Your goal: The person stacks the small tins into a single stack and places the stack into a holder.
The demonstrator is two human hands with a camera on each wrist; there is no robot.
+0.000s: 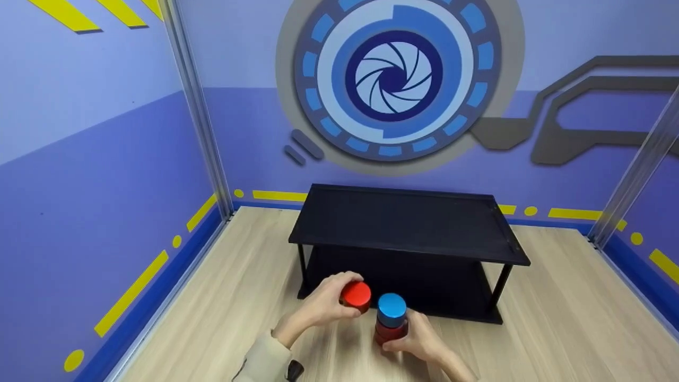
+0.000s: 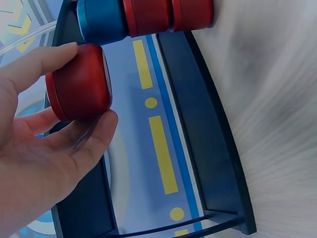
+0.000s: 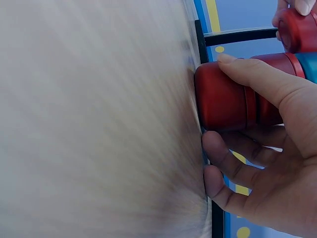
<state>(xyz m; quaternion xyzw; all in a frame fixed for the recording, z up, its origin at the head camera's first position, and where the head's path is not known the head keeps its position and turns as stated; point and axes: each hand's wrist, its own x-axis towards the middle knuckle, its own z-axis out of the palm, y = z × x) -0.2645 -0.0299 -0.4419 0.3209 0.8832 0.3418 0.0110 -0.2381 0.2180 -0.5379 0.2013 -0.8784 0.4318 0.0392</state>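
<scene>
In the head view, my left hand (image 1: 323,303) grips a round red tin (image 1: 356,295) in the air, just left of a small stack. The left wrist view shows thumb and fingers round that red tin (image 2: 81,87), with its base facing the tabletop. My right hand (image 1: 424,339) holds the stack low down from the right. This stack stands upright on the table: a lower red tin (image 3: 220,96), an upper red tin (image 2: 148,17) and a blue tin (image 1: 392,309) on top. The held tin is apart from the stack, at about the blue tin's height.
A black two-level shelf (image 1: 403,217) stands right behind the hands, its lower board (image 1: 435,286) close to the stack. Wooden tabletop (image 1: 562,318) surrounds it. Blue-purple panels (image 1: 127,185) with metal corner posts (image 1: 199,106) enclose the left, back and right.
</scene>
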